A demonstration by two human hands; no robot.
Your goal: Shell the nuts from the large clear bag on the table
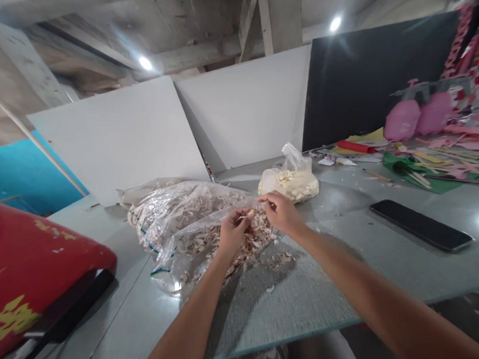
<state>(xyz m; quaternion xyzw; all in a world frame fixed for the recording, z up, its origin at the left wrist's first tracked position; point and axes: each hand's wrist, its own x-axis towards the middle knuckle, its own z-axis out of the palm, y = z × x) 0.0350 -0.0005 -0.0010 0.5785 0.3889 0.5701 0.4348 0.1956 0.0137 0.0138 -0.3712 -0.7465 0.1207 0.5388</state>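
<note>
A large clear plastic bag [176, 204] lies on its side, its mouth turned toward me. Dry, pinkish papery peels [262, 229], like garlic skins, fill it and spill onto the table. My left hand [234, 230] is over the peels with fingers curled in a pinch; what is in it is too small to make out. Close by on the right, my right hand [283, 212] also pinches, fingertips by the bag's upper edge; I cannot tell what it grips. Just behind it sits a smaller clear bag [306, 184] of pale pieces that look like peeled garlic cloves.
A black phone [420, 224] lies on the grey table [294, 305] at right. Paper scraps, sticks and a green sheet [403, 173] clutter the far right, near pink containers [403, 120]. A red object [39, 265] with a black device stands left. White boards [247, 109] lean behind.
</note>
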